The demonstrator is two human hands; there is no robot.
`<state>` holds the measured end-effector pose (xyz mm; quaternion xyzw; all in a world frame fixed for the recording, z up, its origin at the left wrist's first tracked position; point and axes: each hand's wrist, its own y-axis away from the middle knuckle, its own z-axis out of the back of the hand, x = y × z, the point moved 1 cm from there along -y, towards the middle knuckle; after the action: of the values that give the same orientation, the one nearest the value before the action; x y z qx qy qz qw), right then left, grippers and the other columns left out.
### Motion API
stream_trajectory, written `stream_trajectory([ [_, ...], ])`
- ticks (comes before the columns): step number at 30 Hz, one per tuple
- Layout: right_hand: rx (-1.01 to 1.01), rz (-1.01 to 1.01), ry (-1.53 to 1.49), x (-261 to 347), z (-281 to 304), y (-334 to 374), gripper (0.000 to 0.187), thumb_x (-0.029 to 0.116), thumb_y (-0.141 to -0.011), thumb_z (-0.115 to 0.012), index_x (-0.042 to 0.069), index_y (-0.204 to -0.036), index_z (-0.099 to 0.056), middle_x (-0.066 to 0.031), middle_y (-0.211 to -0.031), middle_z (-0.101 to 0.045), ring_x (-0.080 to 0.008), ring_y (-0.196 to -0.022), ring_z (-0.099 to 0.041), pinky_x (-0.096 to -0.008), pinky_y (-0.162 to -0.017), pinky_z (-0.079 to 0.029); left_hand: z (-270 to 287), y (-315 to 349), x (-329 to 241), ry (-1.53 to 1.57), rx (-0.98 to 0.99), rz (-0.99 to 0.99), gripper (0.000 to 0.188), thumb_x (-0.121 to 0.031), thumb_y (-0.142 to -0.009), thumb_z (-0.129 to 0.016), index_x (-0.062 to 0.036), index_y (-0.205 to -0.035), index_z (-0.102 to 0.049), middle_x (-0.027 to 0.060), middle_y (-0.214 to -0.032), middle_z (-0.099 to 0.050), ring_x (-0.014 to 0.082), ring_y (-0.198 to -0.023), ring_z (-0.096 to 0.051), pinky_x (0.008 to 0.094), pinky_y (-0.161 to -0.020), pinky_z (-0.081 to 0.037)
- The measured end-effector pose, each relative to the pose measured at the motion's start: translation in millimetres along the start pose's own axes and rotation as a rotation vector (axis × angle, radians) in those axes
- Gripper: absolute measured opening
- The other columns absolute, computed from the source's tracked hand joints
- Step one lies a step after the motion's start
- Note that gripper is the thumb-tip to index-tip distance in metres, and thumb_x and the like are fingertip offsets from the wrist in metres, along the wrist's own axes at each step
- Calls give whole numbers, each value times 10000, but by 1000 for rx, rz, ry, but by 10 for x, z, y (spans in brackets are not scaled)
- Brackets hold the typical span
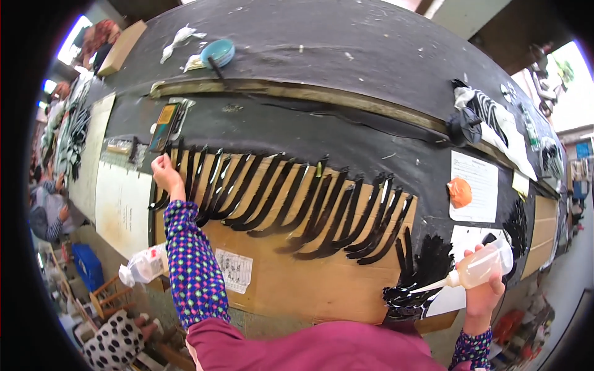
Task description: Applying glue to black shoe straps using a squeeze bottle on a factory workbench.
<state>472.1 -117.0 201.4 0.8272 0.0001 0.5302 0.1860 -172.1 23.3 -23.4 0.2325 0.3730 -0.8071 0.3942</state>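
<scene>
Surface: dark desk (346,133), brown cardboard (322,284) at its near edge bearing black strips (270,195) | we pinch our left hand (168,175) closed at the row's left end, contents unclear | our right hand (484,298) grasps a squeeze bottle (482,267) right of the cardboard | room: person in dotted clothing (114,345) beyond the left edge

2 arms reach out from the magenta fabric garment (334,349) on the torso. The left arm, in a dark blue cloth sleeve (195,263) with small pink and green dots, stretches forward and left of the garment; the bare left hand (167,175) has its fingers drawn together. Right of the garment and nearer it, the bare right hand (481,302) curls its fingers in a grip.
</scene>
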Motion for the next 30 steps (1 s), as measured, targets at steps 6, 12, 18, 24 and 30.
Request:
stream_trajectory([
  [6,-130,14,-21,111,13,80,703,275,-602,-700,19,-1167,-369,-141,-1086,-466,-326,-986,-491,-477,-769,-460,148,199,-609,-514,107,55,255,-302,-820,-497,-152,-1026,-518,24,-1046,-545,258,-1043,-427,449,-791,-345],
  [12,18,10,-110,412,305,230,699,269,-616,-699,3,-1168,-363,-148,-1105,-461,-339,-1010,-481,-486,-804,-436,735,757,-1194,68,-9,-179,200,-134,-834,-488,11,-957,-549,133,-914,-589,231,-830,-562,331,-741,-426],
  [18,94,70,-193,923,784,362,729,329,-628,-703,-14,-1172,-361,-150,-1125,-449,-327,-1032,-467,-491,-813,-424,1754,3882,-2931,658,1080,212,278,-181,-837,-481,-25,-1067,-474,100,-1059,-497,205,-971,-471,322,-846,-372],
  [24,204,149,-266,1387,1532,542,722,359,-679,-661,7,-1221,-338,-139,-1211,-405,-324,-1108,-415,-491,-891,-368,2004,5977,-3091,124,967,-450,454,-227,-678,-646,-87,-1073,-473,79,-1076,-451,268,-971,-441,383,-769,-376],
  [30,262,132,-302,1574,2074,568,705,348,-710,-643,15,-1240,-319,-146,-1237,-388,-340,-1146,-374,-503,-915,-342,1958,6079,-3082,102,865,-368,374,-153,-636,-672,-78,-948,-479,93,-890,-494,282,-851,-474,385,-686,-401],
])
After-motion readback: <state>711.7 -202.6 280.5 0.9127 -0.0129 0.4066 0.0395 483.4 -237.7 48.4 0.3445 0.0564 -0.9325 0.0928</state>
